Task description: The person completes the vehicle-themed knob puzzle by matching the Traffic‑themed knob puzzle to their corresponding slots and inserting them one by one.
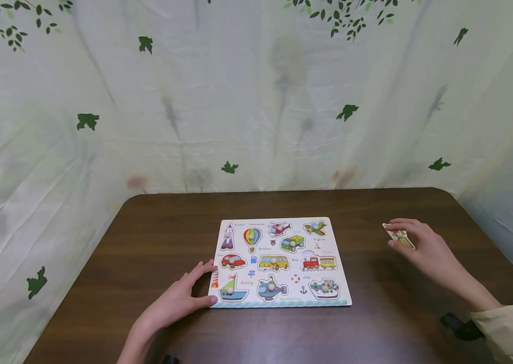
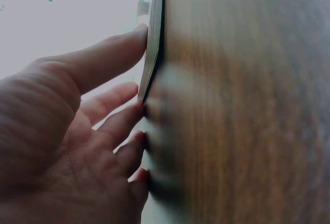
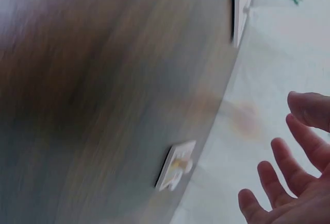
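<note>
Your right hand [image 1: 424, 250], fingers relaxed and holding nothing, hovers just beside the loose puzzle piece [image 1: 401, 236] on the desk [image 1: 156, 227] (far right of the puzzle board [image 1: 279, 298]), while your left hand [image 1: 176, 301] steadies the board's corner with straight fingers.

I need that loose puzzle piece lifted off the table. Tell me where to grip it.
Pinch the small round knob on the loose puzzle piece from above. The piece lies flat on the table, so its thin edges give little hold. The right hand is beside it, fingers spread.
</note>
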Demonstrator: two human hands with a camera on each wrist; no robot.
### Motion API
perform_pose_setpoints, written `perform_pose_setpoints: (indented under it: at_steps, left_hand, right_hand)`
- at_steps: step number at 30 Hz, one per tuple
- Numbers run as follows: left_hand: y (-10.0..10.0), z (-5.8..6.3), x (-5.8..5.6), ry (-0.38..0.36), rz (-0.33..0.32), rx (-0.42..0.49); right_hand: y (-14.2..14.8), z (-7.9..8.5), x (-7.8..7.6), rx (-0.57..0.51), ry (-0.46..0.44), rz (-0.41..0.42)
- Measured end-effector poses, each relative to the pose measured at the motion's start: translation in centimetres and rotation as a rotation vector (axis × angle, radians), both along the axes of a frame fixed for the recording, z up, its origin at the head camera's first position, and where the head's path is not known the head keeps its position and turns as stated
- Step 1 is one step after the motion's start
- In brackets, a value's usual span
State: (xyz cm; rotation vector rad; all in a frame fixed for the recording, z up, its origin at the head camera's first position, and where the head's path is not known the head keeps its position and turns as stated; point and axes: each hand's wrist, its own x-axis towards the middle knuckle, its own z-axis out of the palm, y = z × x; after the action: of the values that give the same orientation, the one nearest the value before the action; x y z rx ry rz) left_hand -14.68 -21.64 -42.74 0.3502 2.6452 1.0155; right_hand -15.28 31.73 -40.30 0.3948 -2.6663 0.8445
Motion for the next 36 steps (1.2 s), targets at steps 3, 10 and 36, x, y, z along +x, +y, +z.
perform_pose_setpoints:
  at_steps: [3,10,36]
  left_hand:
    - [0.0,0.0,0.0,0.003,0.001,-0.003]
    - [-0.1,0.0,0.0,0.020,-0.008,-0.001]
    - [-0.1,-0.2,0.1,0.004,-0.008,0.014]
  right_hand:
    - [0.9,0.0,-0.3,0.003,-0.013,-0.031]
    - [2.8,0.0,-1.1,0.014,-0.088,-0.043]
    - [5.9,-1.8,-5.8,0.102,-0.304,-0.067]
